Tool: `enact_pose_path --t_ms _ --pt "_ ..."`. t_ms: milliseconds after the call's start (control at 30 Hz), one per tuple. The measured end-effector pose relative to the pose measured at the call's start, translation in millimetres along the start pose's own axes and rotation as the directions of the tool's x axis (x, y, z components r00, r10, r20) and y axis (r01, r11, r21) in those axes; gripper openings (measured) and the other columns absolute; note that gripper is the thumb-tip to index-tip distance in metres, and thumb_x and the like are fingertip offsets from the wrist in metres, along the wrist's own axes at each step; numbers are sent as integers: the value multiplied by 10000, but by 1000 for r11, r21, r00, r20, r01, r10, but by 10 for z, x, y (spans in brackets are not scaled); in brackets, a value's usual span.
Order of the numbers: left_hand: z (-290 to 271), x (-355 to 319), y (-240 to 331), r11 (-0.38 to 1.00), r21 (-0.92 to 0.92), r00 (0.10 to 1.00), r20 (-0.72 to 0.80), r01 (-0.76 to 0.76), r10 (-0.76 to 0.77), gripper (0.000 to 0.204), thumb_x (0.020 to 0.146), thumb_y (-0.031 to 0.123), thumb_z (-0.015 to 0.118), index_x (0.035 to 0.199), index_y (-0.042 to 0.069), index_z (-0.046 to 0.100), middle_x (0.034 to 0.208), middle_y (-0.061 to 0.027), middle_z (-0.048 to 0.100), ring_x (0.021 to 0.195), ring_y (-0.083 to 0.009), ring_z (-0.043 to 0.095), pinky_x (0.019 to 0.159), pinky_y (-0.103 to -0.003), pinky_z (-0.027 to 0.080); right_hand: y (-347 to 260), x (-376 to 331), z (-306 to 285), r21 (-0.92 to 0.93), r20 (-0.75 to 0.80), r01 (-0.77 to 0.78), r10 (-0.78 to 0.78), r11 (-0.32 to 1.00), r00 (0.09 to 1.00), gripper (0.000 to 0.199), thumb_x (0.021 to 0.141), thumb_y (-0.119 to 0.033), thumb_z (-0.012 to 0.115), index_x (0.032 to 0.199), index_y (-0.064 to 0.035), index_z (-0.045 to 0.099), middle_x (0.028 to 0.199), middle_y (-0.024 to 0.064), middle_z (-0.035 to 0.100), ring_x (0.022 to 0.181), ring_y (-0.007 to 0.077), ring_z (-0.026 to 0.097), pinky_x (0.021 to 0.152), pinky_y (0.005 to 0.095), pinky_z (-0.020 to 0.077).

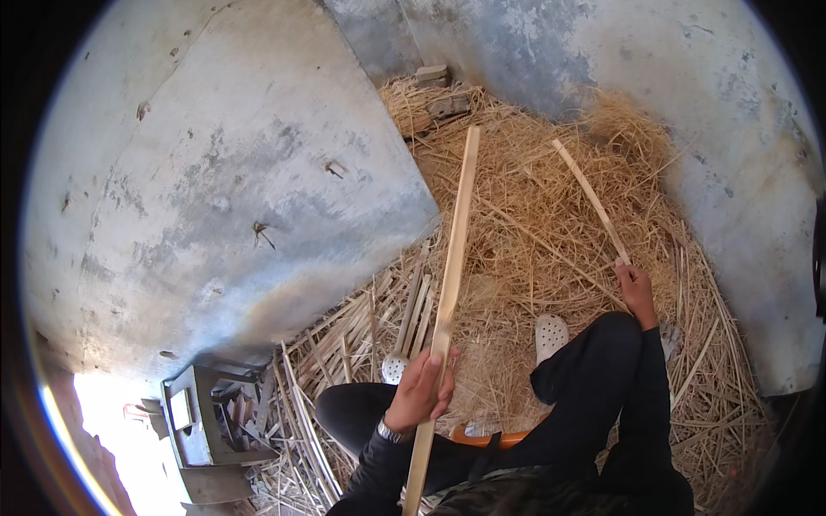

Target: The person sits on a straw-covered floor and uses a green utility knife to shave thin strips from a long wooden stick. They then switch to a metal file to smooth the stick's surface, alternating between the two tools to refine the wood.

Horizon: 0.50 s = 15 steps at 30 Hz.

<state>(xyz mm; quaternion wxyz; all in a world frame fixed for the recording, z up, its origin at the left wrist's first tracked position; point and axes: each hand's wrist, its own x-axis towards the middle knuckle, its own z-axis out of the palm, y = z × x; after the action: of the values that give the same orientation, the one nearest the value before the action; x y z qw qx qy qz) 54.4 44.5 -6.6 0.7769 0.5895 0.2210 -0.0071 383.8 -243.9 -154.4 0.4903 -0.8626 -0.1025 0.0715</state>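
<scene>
While left hand (420, 392) wraps round long flat pale-yellow wooden strip (460, 232), right hand (637, 292) pinches slender tan wooden strip (594, 198), pointing ahead of it; step looks like parting strips; next move likely calls for steady left grip.

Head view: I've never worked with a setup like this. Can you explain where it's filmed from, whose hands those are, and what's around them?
There is no robot here. A person wears the camera on their head; its wide fisheye lens looks down, so straight edges bend toward the rim. Picture left is the person's left.

Their bare left hand grips a long, pale strip. Their right hand holds a thinner strip by its lower end.

Beyond the knees, the ground is covered with a tangle of straw-like shavings, with many loose strips to the left. Stained walls rise behind.
</scene>
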Motion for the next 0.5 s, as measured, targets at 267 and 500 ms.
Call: enact_pose_path --t_ms 267,500 --pt "-79 385 -1 999 -19 995 85 -48 50 283 1056 294 349 1178 54 434 602 -16 473 365 -97 432 364 -217 387 1639 -610 427 -331 31 -371 403 868 915 527 916 -492 573 937 23 683 788 122 616 710 241 577 684 381 452" --pt "-108 450 207 973 139 981 -22 -186 191 228 1039 275 416 1112 63 458 594 -6 479 368 -102 448 361 -219 388 2708 -2361 755 -583 251 -380 604 718 756 453 886 -428 602 948 14 679 846 158 638 779 287 609 725 408 472"
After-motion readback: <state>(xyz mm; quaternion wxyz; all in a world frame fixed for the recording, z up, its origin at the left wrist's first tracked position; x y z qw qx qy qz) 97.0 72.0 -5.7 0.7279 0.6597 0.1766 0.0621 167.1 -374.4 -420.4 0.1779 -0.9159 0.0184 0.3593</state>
